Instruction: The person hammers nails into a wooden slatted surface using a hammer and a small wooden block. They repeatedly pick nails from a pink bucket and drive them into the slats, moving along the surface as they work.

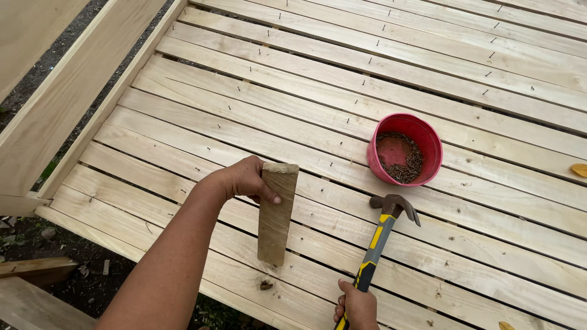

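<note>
**Wood block in one hand, hammer in the other**

Our left hand point(243, 179) grips a short, flat block of weathered pale wood point(275, 212). The thumb lies across its face near the top end and the fingers wrap behind its left edge. The block stands on its lower end on the slatted deck of pale, freshly sawn planks point(342, 91), leaning slightly, so that it crosses the run of the boards.

Our right hand point(356, 307) sits at the bottom edge of the view, fingers closed round the grip of a claw hammer with a yellow, black and grey handle and a dark steel head point(384, 239). The head rests low over the planks, just right of the block and apart from it.

Beyond the hammer head a round red plastic bowl point(405, 148) stands on the deck, holding a heap of small dark nails point(406, 168). Rows of nail heads dot the planks further up. A wide pale board point(55, 104) stands on edge along the deck's left side, with bare soil point(36, 232) beyond it.
</note>
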`<state>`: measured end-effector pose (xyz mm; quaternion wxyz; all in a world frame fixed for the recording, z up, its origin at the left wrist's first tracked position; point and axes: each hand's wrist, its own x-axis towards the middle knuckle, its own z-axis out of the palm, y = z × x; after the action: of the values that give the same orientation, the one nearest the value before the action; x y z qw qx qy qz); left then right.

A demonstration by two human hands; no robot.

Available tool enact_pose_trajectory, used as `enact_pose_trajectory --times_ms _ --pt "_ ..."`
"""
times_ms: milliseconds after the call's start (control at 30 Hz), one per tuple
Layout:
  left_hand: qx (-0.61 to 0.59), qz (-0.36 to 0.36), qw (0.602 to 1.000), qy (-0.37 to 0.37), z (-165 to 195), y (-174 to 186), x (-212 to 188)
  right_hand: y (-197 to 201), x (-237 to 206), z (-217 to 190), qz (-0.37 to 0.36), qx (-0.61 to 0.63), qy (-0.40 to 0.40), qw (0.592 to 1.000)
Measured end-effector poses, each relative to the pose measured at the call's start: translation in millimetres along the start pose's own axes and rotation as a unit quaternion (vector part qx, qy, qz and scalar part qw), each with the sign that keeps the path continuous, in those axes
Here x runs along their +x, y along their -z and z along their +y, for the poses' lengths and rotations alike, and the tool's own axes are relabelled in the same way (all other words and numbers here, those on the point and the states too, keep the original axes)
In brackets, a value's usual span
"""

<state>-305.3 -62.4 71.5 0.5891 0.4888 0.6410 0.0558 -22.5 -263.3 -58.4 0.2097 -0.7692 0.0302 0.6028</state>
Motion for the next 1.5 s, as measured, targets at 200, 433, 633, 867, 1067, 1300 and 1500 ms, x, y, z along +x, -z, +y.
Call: enact_pose_trajectory --times_ms 200,433,633,867,1067,1300,1500 --pt "-0.011 -0.031 0.999 -0.029 -32 -13 -22 8 -4 10 -0.033 -0.055 0.006 0.998" --pt "0.078 0.001 0.996 -0.038 -47 -6 -35 18 12 26 -0.043 -0.151 0.084 0.984" --pt "0.051 0.014 0.996 -0.074 -66 3 -55 30 13 24 -0.009 -0.24 0.117 0.964" --pt "0.061 0.009 0.996 -0.06 -63 -11 -83 29 -6 3 0.012 -0.271 0.09 0.958" --pt "0.064 0.029 0.997 -0.02 -58 -22 -81 17 -34 -10 -0.039 -0.285 0.099 0.953" --pt "0.063 0.027 0.997 -0.042 -74 -23 -48 5 -88 -45 -0.083 -0.296 0.156 0.939" --pt "-0.012 0.062 0.997 -0.036 -106 -31 -38 11 -145 -60 -0.143 -0.322 0.193 0.916"
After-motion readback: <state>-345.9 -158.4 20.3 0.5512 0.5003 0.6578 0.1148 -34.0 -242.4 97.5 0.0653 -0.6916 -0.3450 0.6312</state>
